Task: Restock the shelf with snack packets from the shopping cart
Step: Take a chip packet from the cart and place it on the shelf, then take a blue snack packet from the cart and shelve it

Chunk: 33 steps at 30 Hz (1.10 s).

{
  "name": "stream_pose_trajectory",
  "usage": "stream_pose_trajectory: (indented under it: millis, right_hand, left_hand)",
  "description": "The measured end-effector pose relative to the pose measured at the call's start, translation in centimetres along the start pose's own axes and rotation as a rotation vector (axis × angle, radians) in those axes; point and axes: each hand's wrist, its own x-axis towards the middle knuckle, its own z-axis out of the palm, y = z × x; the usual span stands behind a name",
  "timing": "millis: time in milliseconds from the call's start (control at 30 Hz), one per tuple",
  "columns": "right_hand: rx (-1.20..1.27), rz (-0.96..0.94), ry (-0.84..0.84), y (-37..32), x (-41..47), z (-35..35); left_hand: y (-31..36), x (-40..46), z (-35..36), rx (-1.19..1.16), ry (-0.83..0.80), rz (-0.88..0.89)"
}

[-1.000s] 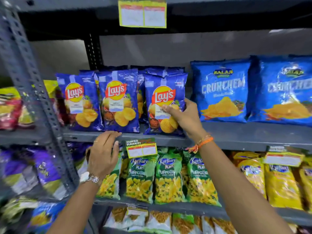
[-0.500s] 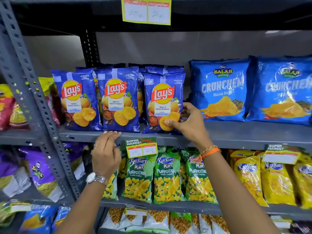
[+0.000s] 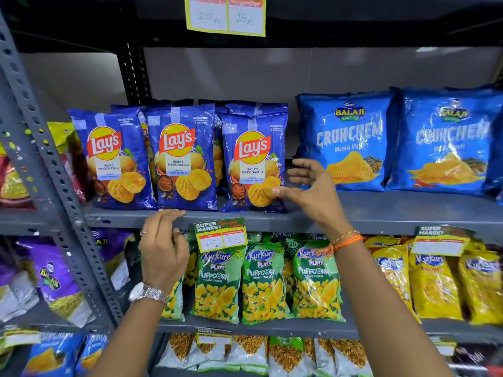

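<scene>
Three blue Lay's packets stand upright in a row on the grey shelf (image 3: 381, 213): left (image 3: 114, 161), middle (image 3: 182, 159) and right Lay's packet (image 3: 253, 164), with more behind them. My right hand (image 3: 310, 191) hovers just right of the right packet, fingers spread, thumb tip at its lower right corner, holding nothing. My left hand (image 3: 163, 246) hangs below the shelf's front lip, fingers loosely apart and empty. The shopping cart is out of view.
Two blue Balaji Crunchem bags (image 3: 345, 140) stand to the right on the same shelf. Green Kurkure Puffcorn packets (image 3: 264, 281) and yellow Kurkure packets (image 3: 432, 284) fill the shelf below. A perforated grey upright (image 3: 51, 170) borders the left. A price tag (image 3: 220, 235) hangs on the shelf lip.
My right hand has let go of the right Lay's packet and drawn back to its right, fingers opening. The packet now stands on the shelf. My left hand has barely moved.
</scene>
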Motion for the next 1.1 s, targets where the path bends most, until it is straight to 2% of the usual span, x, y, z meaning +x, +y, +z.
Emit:
stream_pose_trajectory:
  millis: [133, 267, 333, 467, 567, 700, 800, 900, 1100]
  right_hand:
    - [0.065, -0.016, 0.137, -0.4, -1.4, -4.1]
    - [0.116, -0.056, 0.282, 0.0, -5.0, -9.9]
    - [0.094, -0.037, 0.377, 1.1, -7.6, -13.6]
    - [0.062, 0.122, 0.608, 6.9, -16.4, -22.1]
    - [0.051, 0.368, 0.847, 15.0, -26.7, -27.4]
    - [0.064, 0.712, 1.051, 24.6, -39.1, -30.4]
    - [0.092, 0.860, 1.103, 29.5, -45.0, -31.3]
    - [0.123, 0.941, 1.131, 33.4, -48.1, -32.4]
    - [0.085, 1.107, 1.077, 39.8, -50.0, -34.2]
  left_hand:
    - [4.9, -0.1, 0.5, -0.116, 0.104, 0.042]
    - [11.8, -2.5, 3.3, -0.316, -0.019, 0.138]
    - [15.4, -4.8, 5.7, -0.422, -0.134, 0.176]
    - [22.2, -11.7, 11.0, -0.562, -0.480, 0.161]
    - [26.6, -18.6, 14.8, -0.597, -0.746, 0.193]
    - [31.1, -28.7, 18.4, -0.605, -1.065, 0.272]
    - [33.9, -35.5, 20.1, -0.681, -1.260, 0.392]
    - [35.8, -40.5, 21.3, -0.746, -1.374, 0.476]
    - [36.0, -45.6, 24.5, -0.787, -1.416, 0.497]
